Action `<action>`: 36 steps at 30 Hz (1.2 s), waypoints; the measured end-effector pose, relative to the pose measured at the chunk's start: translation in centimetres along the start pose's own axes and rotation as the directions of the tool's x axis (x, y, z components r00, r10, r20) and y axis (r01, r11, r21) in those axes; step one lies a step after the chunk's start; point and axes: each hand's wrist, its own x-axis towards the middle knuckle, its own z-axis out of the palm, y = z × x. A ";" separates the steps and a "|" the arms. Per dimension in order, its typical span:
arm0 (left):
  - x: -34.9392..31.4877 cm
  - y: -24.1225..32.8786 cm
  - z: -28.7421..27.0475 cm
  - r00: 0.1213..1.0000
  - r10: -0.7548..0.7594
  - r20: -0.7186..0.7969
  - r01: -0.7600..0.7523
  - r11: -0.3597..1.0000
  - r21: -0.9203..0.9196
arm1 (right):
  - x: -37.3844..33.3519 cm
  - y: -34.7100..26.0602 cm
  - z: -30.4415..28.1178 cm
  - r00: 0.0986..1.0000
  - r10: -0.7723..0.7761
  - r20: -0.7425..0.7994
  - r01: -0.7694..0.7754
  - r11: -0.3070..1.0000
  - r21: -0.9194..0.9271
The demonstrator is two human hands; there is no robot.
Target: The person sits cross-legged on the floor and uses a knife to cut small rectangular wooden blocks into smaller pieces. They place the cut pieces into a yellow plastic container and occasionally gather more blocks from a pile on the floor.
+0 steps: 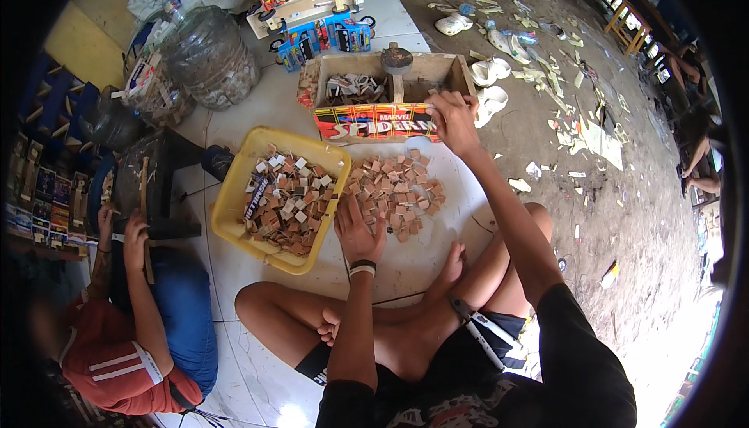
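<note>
My left hand (pixel 360 231) lies with fingers apart between a yellow plastic tub (pixel 221 208) and a loose pile of small brown and white square pieces (pixel 402 186) on the white tiles. More such squares (pixel 285 206) fill the tub, with a dark printed strip among them. My right hand (pixel 454 121) is curled over the front right corner of a wooden box (pixel 310 85) with a colourful printed front panel. The box has two compartments; the left one holds small light and dark scraps (pixel 356 89). A round dark object (pixel 396 59) sits on its divider.
Toy trucks (pixel 320 34) stand stacked beyond the box. Large clear containers (pixel 209 57) are at the far left. A co-worker in a red shirt (pixel 117 350) holds a thin wooden strip (pixel 147 221). White clogs (pixel 490 73) and wood scraps litter the ground at right; pliers (pixel 462 309) rest on my leg.
</note>
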 end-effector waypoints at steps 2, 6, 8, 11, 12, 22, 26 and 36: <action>0.1 -0.1 0.0 1.000 -0.003 -0.012 0.002 0.999 -0.038 | 0.2 -0.2 0.1 0.985 -0.074 -0.158 0.071 0.997 -0.027; 0.1 -0.3 0.0 1.000 -0.016 0.006 0.016 0.999 -0.028 | -2.8 -2.1 2.1 0.959 0.038 -0.282 -0.036 0.999 0.013; 0.0 -0.3 0.1 0.999 -0.027 0.018 0.027 1.000 0.001 | -5.3 -2.8 3.9 0.989 0.063 -0.131 -0.033 0.976 0.216; 0.0 -0.2 0.0 0.999 -0.024 0.036 0.023 0.999 0.028 | -7.8 -3.7 7.5 0.998 0.007 0.063 -0.026 0.955 0.297; 0.0 -0.1 0.0 0.998 -0.035 0.047 0.034 0.999 0.021 | -8.4 -4.4 8.6 1.000 0.024 -0.007 -0.022 0.975 0.221; 0.1 0.0 0.0 0.999 -0.028 0.037 0.027 0.999 0.032 | -6.6 -8.3 11.7 0.962 -0.022 0.271 -0.065 0.949 0.308; 0.3 0.1 -0.1 0.997 -0.052 0.060 0.051 0.998 0.021 | -5.3 -10.3 15.0 0.960 -0.174 0.221 0.108 0.953 0.282; 0.2 0.1 -0.2 0.999 -0.017 0.051 0.015 0.999 0.032 | -9.4 -9.8 7.8 0.900 -0.364 0.239 0.273 0.900 0.341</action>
